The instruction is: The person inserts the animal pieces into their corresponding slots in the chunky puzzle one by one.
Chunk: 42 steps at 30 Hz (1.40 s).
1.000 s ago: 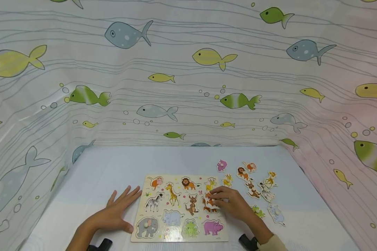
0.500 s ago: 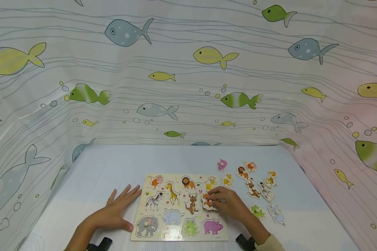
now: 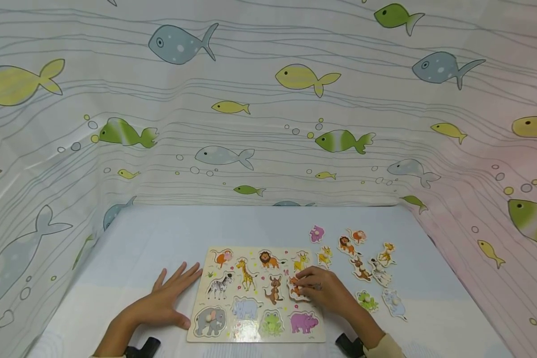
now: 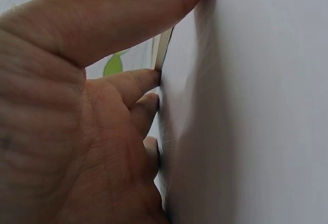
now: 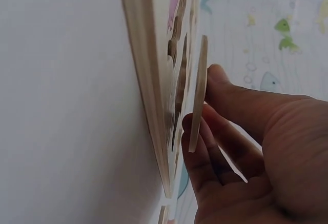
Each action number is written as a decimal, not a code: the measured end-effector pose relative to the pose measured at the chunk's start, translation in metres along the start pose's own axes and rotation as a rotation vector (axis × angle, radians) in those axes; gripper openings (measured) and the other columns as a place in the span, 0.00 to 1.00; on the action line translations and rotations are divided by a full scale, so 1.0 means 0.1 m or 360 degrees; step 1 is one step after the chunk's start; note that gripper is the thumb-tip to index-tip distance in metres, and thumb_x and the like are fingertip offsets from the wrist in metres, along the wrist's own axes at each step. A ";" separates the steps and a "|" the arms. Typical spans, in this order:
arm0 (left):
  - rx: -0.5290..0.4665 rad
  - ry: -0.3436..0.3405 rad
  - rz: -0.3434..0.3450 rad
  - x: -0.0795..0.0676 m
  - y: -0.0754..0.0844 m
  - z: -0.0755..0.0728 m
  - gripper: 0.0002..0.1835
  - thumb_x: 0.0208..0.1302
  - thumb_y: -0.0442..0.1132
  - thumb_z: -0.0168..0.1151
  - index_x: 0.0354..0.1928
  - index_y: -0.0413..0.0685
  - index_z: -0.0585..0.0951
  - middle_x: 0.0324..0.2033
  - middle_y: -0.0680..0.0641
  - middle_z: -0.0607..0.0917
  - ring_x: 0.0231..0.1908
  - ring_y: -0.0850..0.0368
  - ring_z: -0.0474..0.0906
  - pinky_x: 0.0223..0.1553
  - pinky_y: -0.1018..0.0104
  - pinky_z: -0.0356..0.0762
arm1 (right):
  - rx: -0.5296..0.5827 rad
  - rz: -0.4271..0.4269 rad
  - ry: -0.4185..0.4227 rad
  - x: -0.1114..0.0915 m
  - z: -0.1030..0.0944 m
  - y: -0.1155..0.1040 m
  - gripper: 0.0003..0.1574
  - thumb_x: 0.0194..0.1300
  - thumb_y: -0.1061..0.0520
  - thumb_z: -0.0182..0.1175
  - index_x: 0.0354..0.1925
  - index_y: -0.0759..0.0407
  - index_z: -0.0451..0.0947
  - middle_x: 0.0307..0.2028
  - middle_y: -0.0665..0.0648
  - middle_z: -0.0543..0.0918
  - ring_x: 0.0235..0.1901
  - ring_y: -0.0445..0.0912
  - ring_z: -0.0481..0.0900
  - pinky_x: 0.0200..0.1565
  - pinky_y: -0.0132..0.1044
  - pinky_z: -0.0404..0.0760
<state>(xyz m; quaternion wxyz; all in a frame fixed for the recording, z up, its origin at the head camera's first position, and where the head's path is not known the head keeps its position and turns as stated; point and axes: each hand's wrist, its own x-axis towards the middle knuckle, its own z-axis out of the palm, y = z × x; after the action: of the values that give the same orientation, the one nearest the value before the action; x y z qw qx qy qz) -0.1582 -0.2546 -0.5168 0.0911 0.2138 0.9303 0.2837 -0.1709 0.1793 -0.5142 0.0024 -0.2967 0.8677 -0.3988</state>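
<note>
A wooden animal peg puzzle board point(image 3: 241, 252) lies flat on the table. My right hand point(image 3: 324, 288) pinches the tiger puzzle piece point(image 3: 294, 288) over the matching tiger picture near the board's right edge. In the right wrist view the piece point(image 5: 200, 96) stands a little off the board's face, between thumb and fingers, which partly cover it in the head view. An elephant piece point(image 3: 210, 322) with a knob sits in its recess at the lower left. My left hand point(image 3: 167, 301) rests with fingers spread on the table, thumb and fingertips right at the board's left edge.
Loose pieces lie right of the board: hippo point(image 3: 316, 233), lion point(image 3: 346, 245), monkey point(image 3: 359, 235), goat point(image 3: 324, 256), giraffe point(image 3: 387, 253), kangaroo point(image 3: 361, 269), zebra point(image 3: 380, 273), frog point(image 3: 367, 300) and a blue-grey rhino-like piece point(image 3: 394, 304). Fish-patterned sheeting point(image 3: 268, 124) surrounds the table.
My right hand has brought the tiger piece slightly down over its matching picture, which it now covers. My left hand has stayed in place.
</note>
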 end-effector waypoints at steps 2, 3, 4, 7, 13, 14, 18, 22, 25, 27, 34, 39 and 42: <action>0.0008 0.0001 0.0003 0.00 0.00 0.00 0.66 0.21 0.70 0.68 0.71 0.57 0.57 0.72 0.46 0.54 0.71 0.33 0.39 0.64 0.33 0.21 | -0.0006 0.0019 -0.0008 0.00 0.01 0.01 0.14 0.56 0.56 0.64 0.43 0.52 0.84 0.47 0.50 0.81 0.46 0.44 0.80 0.41 0.30 0.81; 0.0010 -0.0001 0.0003 0.00 0.00 0.00 0.66 0.21 0.70 0.68 0.71 0.57 0.57 0.72 0.46 0.54 0.71 0.33 0.39 0.64 0.33 0.21 | -0.0014 0.0027 -0.0011 0.00 0.01 0.01 0.14 0.56 0.56 0.64 0.43 0.52 0.84 0.47 0.50 0.81 0.46 0.44 0.79 0.41 0.30 0.81; 0.0012 -0.0001 0.0004 0.00 0.00 0.00 0.66 0.21 0.70 0.68 0.71 0.57 0.57 0.72 0.46 0.54 0.71 0.33 0.39 0.64 0.33 0.21 | -0.0023 0.0032 -0.0012 0.00 0.02 0.02 0.14 0.57 0.56 0.64 0.43 0.51 0.84 0.47 0.50 0.81 0.46 0.44 0.79 0.42 0.31 0.81; 0.0009 0.0002 0.0006 0.00 0.00 -0.01 0.66 0.21 0.70 0.68 0.71 0.57 0.57 0.72 0.46 0.54 0.71 0.33 0.39 0.63 0.32 0.21 | -0.0053 0.0044 -0.0010 0.01 0.03 0.03 0.13 0.57 0.55 0.64 0.43 0.50 0.84 0.47 0.48 0.81 0.47 0.44 0.79 0.43 0.32 0.81; 0.0005 0.0003 0.0002 0.00 0.01 -0.01 0.66 0.21 0.70 0.69 0.71 0.56 0.57 0.72 0.46 0.54 0.71 0.33 0.39 0.63 0.32 0.22 | -0.0070 0.0069 -0.0018 0.01 0.05 0.04 0.13 0.56 0.55 0.64 0.42 0.50 0.84 0.47 0.48 0.81 0.47 0.44 0.79 0.44 0.33 0.81; 0.0006 0.0003 0.0001 0.00 0.01 -0.01 0.66 0.21 0.70 0.69 0.71 0.56 0.57 0.72 0.46 0.54 0.71 0.33 0.39 0.63 0.32 0.22 | -0.0073 0.0073 -0.0021 0.01 0.04 0.03 0.13 0.56 0.55 0.65 0.42 0.50 0.84 0.47 0.48 0.81 0.48 0.44 0.79 0.44 0.33 0.80; 0.0011 0.0001 0.0001 0.00 0.00 0.00 0.66 0.21 0.71 0.68 0.71 0.57 0.57 0.72 0.46 0.54 0.71 0.32 0.39 0.63 0.32 0.22 | -0.0079 0.0089 -0.0030 0.02 0.05 0.02 0.14 0.55 0.56 0.65 0.42 0.50 0.84 0.47 0.48 0.81 0.48 0.44 0.79 0.44 0.33 0.80; 0.0024 0.0004 0.0004 0.00 0.00 0.00 0.66 0.22 0.71 0.68 0.71 0.57 0.57 0.72 0.46 0.54 0.71 0.32 0.39 0.63 0.32 0.22 | -0.0101 0.0097 -0.0036 0.01 0.05 0.02 0.14 0.55 0.56 0.65 0.42 0.51 0.85 0.47 0.48 0.82 0.48 0.45 0.79 0.45 0.33 0.80; 0.0026 0.0009 0.0014 0.00 0.00 0.00 0.65 0.22 0.71 0.68 0.71 0.57 0.57 0.72 0.46 0.54 0.70 0.32 0.39 0.63 0.32 0.22 | -0.0107 0.0111 -0.0042 0.02 0.05 0.02 0.14 0.55 0.55 0.65 0.42 0.50 0.85 0.47 0.48 0.82 0.48 0.45 0.79 0.45 0.34 0.80; 0.0021 0.0009 0.0017 0.00 0.00 -0.01 0.65 0.23 0.70 0.68 0.71 0.57 0.57 0.72 0.46 0.54 0.70 0.32 0.39 0.63 0.32 0.22 | -0.0102 0.0116 -0.0047 0.02 0.04 0.02 0.14 0.55 0.55 0.65 0.42 0.51 0.85 0.47 0.48 0.82 0.49 0.45 0.79 0.46 0.34 0.81; 0.0014 0.0005 0.0020 0.01 -0.01 -0.02 0.65 0.23 0.70 0.69 0.71 0.56 0.56 0.72 0.46 0.54 0.70 0.32 0.39 0.63 0.32 0.22 | -0.0111 0.0095 -0.0054 0.03 0.03 0.02 0.14 0.55 0.56 0.66 0.43 0.51 0.84 0.47 0.49 0.81 0.48 0.45 0.79 0.44 0.33 0.81; 0.0011 -0.0011 0.0000 0.01 -0.01 -0.02 0.66 0.22 0.70 0.69 0.71 0.57 0.56 0.72 0.46 0.53 0.71 0.33 0.39 0.64 0.33 0.22 | -0.0107 0.0089 -0.0053 0.03 0.03 0.02 0.13 0.55 0.56 0.66 0.41 0.51 0.85 0.47 0.49 0.81 0.49 0.46 0.79 0.45 0.33 0.81; 0.0013 -0.0024 -0.0015 0.01 0.00 -0.01 0.67 0.21 0.70 0.69 0.71 0.57 0.56 0.72 0.47 0.53 0.71 0.34 0.38 0.64 0.33 0.22 | -0.0116 0.0100 -0.0066 0.02 0.04 0.02 0.12 0.54 0.56 0.66 0.40 0.50 0.85 0.47 0.49 0.81 0.49 0.46 0.78 0.45 0.34 0.81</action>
<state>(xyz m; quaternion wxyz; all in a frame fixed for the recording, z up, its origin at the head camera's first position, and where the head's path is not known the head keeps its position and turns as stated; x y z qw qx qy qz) -0.1596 -0.2553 -0.5159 0.0985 0.2120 0.9317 0.2778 -0.1729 0.1765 -0.5173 0.0219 -0.2775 0.8903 -0.3603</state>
